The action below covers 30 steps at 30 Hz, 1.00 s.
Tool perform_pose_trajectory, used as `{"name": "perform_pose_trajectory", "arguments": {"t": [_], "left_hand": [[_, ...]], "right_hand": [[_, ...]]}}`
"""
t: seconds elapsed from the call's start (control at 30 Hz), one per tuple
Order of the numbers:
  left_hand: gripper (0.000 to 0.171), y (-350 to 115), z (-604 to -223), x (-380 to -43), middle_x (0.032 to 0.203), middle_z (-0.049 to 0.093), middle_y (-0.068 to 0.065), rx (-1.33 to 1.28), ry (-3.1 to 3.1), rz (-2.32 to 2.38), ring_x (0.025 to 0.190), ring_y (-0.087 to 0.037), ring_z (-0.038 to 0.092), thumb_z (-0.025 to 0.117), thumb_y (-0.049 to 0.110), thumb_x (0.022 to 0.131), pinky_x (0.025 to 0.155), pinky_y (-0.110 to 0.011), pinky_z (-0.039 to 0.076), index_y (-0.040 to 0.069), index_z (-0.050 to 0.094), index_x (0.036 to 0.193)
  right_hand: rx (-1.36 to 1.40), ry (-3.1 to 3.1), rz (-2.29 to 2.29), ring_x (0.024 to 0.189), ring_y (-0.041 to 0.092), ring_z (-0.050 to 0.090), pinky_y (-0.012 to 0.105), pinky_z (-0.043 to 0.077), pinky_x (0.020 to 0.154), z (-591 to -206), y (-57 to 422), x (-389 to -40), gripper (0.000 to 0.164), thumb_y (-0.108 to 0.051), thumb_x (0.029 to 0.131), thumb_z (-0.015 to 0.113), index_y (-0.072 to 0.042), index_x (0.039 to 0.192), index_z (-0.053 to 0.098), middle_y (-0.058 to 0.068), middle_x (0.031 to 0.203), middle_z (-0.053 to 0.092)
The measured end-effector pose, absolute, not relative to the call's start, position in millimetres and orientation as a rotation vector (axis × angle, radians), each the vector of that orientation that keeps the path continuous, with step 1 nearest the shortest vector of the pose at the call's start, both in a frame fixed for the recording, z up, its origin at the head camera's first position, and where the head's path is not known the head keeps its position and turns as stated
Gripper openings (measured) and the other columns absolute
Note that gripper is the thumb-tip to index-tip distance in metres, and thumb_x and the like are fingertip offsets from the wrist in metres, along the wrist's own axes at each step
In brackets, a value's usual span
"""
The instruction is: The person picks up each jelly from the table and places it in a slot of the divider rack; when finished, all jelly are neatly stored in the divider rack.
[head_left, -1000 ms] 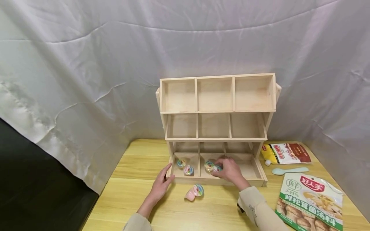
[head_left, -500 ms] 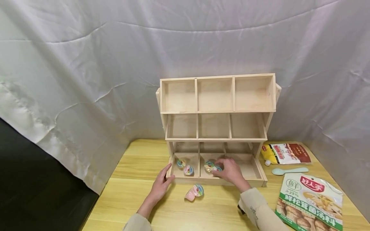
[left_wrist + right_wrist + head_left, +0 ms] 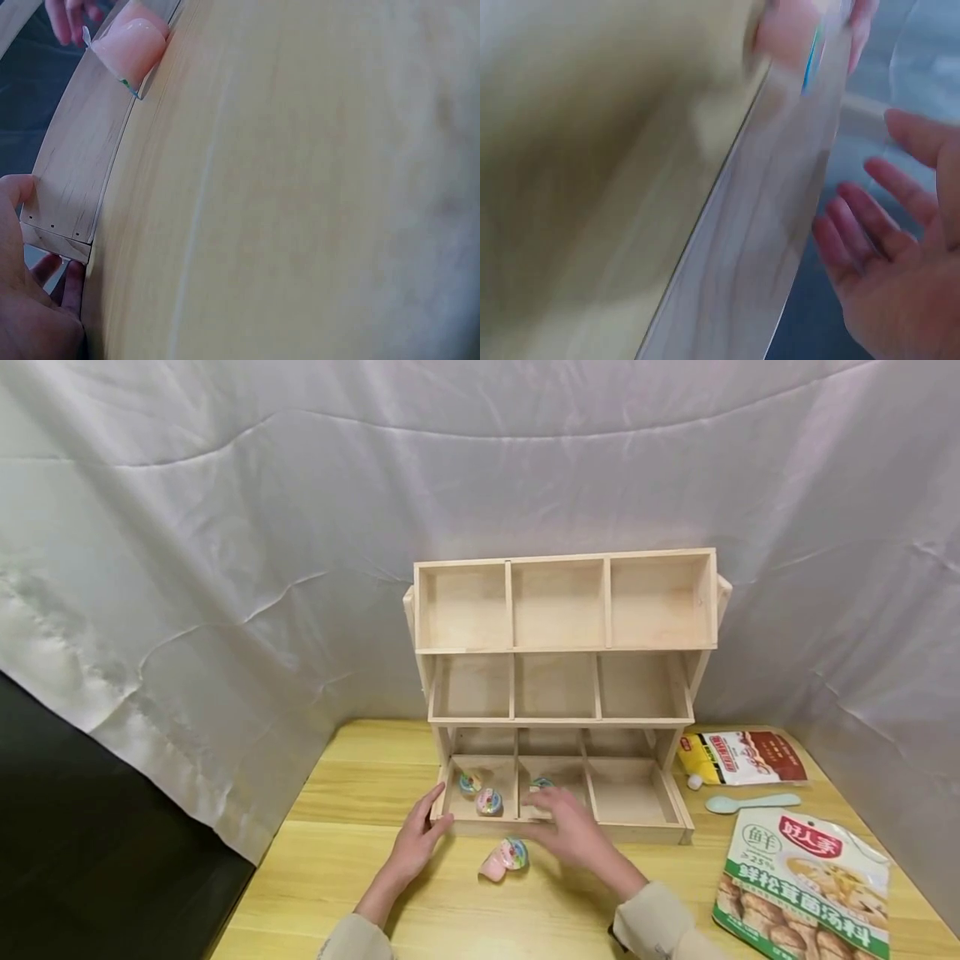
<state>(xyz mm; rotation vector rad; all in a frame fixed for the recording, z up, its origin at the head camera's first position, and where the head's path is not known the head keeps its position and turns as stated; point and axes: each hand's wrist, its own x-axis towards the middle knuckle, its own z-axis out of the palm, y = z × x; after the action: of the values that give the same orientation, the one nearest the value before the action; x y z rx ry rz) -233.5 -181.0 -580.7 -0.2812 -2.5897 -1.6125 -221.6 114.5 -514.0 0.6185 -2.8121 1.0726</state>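
Note:
My left hand [image 3: 415, 843] grips the bottom tier's front left corner on a pale wooden three-tier rack [image 3: 562, 833]; its thumb is on the front board [image 3: 71, 172], fingers round the end. My right hand [image 3: 573, 835] is over the front edge of the middle bottom compartment, fingers spread and holding nothing. Two small jelly cups [image 3: 490, 802] with printed lids sit in the bottom left compartment. A jelly cup [image 3: 542, 783] shows in the middle one, partly hidden behind my right hand. Before the rack, two pink jelly cups [image 3: 513, 854] lie together on the table, left of my right hand.
Right of the rack lie a yellow, white and red spouted pouch [image 3: 750, 758], a pale blue spoon [image 3: 752, 804] and a large green and white food packet [image 3: 810, 881]. A grey curtain [image 3: 300, 568] hangs behind the wooden table [image 3: 360, 777].
My right hand has let go of the jelly cup in the middle bottom compartment and moved left and toward me. My left hand has stayed at the rack's corner.

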Motion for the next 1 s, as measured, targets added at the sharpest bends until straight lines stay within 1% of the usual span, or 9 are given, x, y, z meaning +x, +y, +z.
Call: {"name": "perform_pose_trajectory", "arguments": {"t": [0.1,0.17,0.23,0.3,0.47,0.63,0.83,1.0], "left_hand": [[0.059,-181.6,-581.6,-233.1,0.163,0.037,-0.023,-0.267,-2.583,-1.631,0.145,-0.043,0.041,0.059,0.026,0.106,0.113,-0.059,0.040,0.017,0.038,0.161],[0.059,-181.5,-582.0,-234.1,0.163,0.037,-0.023,-0.259,-2.566,-1.658,0.146,-0.043,0.040,0.060,0.024,0.106,0.114,-0.060,0.038,0.016,0.038,0.161],[0.060,-181.1,-581.7,-234.9,0.164,0.036,-0.022,-0.243,-2.550,-1.704,0.147,-0.043,0.038,0.061,0.023,0.105,0.116,-0.061,0.036,0.017,0.038,0.161],[0.061,-180.6,-582.0,-235.3,0.164,0.035,-0.022,-0.246,-2.543,-1.711,0.146,-0.043,0.040,0.061,0.021,0.105,0.115,-0.062,0.036,0.016,0.038,0.161],[0.061,-181.8,-579.9,-234.7,0.165,0.034,-0.019,-0.266,-2.567,-1.691,0.145,-0.041,0.041,0.061,0.025,0.106,0.114,-0.061,0.037,0.018,0.038,0.161],[0.061,-182.1,-579.7,-237.5,0.166,0.034,-0.018,-0.284,-2.590,-1.650,0.147,-0.039,0.039,0.060,0.027,0.107,0.115,-0.059,0.038,0.019,0.036,0.162],[0.062,-181.8,-580.0,-237.5,0.166,0.034,-0.018,-0.284,-2.602,-1.640,0.147,-0.039,0.039,0.060,0.030,0.106,0.113,-0.057,0.039,0.018,0.035,0.162],[0.062,-181.9,-579.9,-236.4,0.166,0.033,-0.018,-0.278,-2.599,-1.653,0.149,-0.039,0.037,0.060,0.025,0.106,0.114,-0.057,0.038,0.017,0.035,0.162]], "right_hand": [[0.810,-2.856,1.044,0.134,0.038,0.054,0.065,0.040,0.111,-513.5,103.1,-206.8,0.043,-0.029,0.093,0.077,-0.015,0.133,0.069,0.009,0.141,0.063],[0.900,-2.867,0.990,0.135,0.036,0.054,0.063,0.041,0.112,-513.5,98.4,-200.3,0.044,-0.028,0.094,0.076,-0.015,0.135,0.068,0.008,0.141,0.064],[0.946,-2.873,0.929,0.133,0.033,0.055,0.061,0.044,0.110,-513.7,95.5,-197.0,0.045,-0.028,0.094,0.076,-0.014,0.136,0.067,0.007,0.140,0.064],[0.979,-2.870,0.895,0.129,0.030,0.057,0.058,0.047,0.108,-514.4,94.1,-195.1,0.045,-0.028,0.094,0.076,-0.012,0.135,0.068,0.007,0.139,0.065],[1.027,-2.879,0.881,0.129,0.032,0.059,0.060,0.045,0.108,-517.8,93.4,-192.8,0.039,-0.026,0.093,0.077,-0.011,0.128,0.071,0.010,0.139,0.066],[1.034,-2.876,0.886,0.124,0.030,0.061,0.057,0.048,0.106,-519.9,93.2,-193.2,0.037,-0.024,0.090,0.080,-0.012,0.124,0.073,0.008,0.135,0.067],[1.025,-2.856,0.892,0.117,0.025,0.062,0.052,0.052,0.101,-523.0,90.5,-197.4,0.033,-0.018,0.087,0.083,-0.011,0.118,0.076,0.005,0.126,0.069],[0.971,-2.852,0.900,0.109,0.023,0.063,0.049,0.053,0.097,-525.3,88.0,-199.3,0.028,-0.016,0.085,0.085,-0.012,0.111,0.077,0.001,0.114,0.069]]}}
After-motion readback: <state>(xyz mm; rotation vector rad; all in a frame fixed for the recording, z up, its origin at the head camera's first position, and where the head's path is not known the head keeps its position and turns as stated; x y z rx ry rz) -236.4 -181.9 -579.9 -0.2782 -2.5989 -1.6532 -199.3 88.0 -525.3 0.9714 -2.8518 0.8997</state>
